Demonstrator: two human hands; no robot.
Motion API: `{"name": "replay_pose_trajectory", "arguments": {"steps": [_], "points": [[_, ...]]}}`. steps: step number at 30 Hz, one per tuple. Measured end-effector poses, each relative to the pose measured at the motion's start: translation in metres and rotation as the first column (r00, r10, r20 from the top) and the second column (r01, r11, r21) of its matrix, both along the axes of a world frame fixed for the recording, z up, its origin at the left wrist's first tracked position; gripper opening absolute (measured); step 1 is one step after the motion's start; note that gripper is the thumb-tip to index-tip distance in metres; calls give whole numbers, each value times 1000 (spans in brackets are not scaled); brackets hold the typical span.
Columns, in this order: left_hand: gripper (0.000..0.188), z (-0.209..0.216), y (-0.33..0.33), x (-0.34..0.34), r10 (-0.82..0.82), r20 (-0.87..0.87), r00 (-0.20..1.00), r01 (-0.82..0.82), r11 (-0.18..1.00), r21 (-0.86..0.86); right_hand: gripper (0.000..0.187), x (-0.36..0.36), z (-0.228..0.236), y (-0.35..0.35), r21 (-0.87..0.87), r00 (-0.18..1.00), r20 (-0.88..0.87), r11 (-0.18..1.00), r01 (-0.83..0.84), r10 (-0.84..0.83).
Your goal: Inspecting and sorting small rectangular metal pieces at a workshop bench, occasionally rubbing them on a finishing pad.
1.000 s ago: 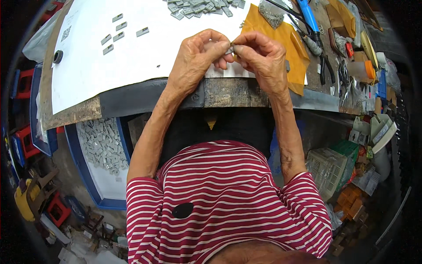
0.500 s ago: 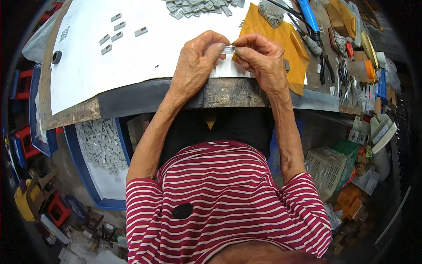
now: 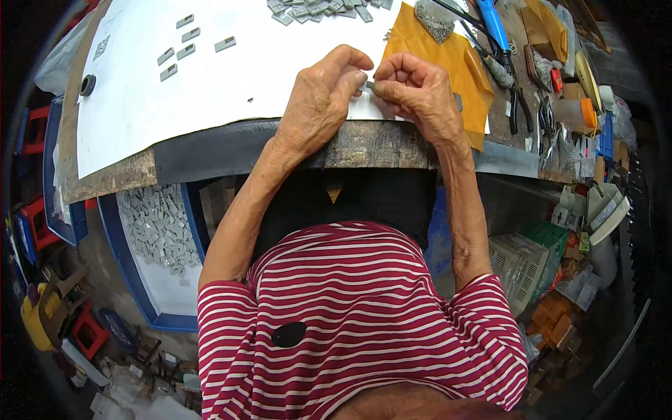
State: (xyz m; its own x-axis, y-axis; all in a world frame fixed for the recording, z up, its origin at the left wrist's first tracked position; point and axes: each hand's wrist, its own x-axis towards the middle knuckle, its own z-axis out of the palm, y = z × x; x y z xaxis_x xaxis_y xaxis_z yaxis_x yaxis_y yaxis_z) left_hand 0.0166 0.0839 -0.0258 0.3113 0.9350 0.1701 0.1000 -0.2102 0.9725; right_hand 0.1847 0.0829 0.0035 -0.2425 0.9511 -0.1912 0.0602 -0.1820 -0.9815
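Above the near edge of the white-covered table (image 3: 161,112), my left hand (image 3: 318,94) and my right hand (image 3: 423,91) pinch a small grey rectangular piece (image 3: 369,85) between thumbs and fingertips. Most of the piece is hidden by the fingers. Several similar grey pieces with a dark spot on top, such as one block (image 3: 168,72), lie spaced apart on the left. A heap of grey pieces (image 3: 322,10) sits at the far side. Beside my right hand is an orange-brown paper sheet (image 3: 401,42), with a clear bag of tiny metal parts (image 3: 434,22) on it.
A black ring (image 3: 87,85) lies at the table's left. Blue-handled tool (image 3: 493,28), dark-handled pliers (image 3: 519,112) and assorted packets crowd the right side. Below the table at left stands a blue tray (image 3: 171,322) with many grey pieces; a plastic crate (image 3: 514,262) stands lower right.
The grey piece has turned between my fingers, showing a narrow dark side instead of its broad shiny face. My left fingers have lifted slightly apart from my right ones.
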Motion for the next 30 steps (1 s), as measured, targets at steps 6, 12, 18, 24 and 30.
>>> {"name": "replay_pose_trajectory", "arguments": {"steps": [6, 12, 18, 24, 30], "points": [[17, 0, 0, -2, -24, 50, 998, 29, 995, -97, 13, 1, -2, 3, 2, 1000, -2, 1000, -18, 18], [15, -2, 1, 0, 28, 113, 993, -23, 999, -48, 11, 1, -9, 5, 6, 998, -50, 999, -46, 46], [14, -2, 2, -1, 35, 146, 989, -24, 996, -81, 8, -9, -9, 0, 57, 999, -49, 998, 4, -1], [17, 2, 3, -8, -27, -33, 999, 27, 999, -26, 4, -9, -12, 8, 31, 988, -152, 999, 10, -5], [18, 8, 3, -14, 27, -186, 982, 25, 962, 273, 5, -9, -8, 11, -52, 988, -152, 998, 26, -34]]}}
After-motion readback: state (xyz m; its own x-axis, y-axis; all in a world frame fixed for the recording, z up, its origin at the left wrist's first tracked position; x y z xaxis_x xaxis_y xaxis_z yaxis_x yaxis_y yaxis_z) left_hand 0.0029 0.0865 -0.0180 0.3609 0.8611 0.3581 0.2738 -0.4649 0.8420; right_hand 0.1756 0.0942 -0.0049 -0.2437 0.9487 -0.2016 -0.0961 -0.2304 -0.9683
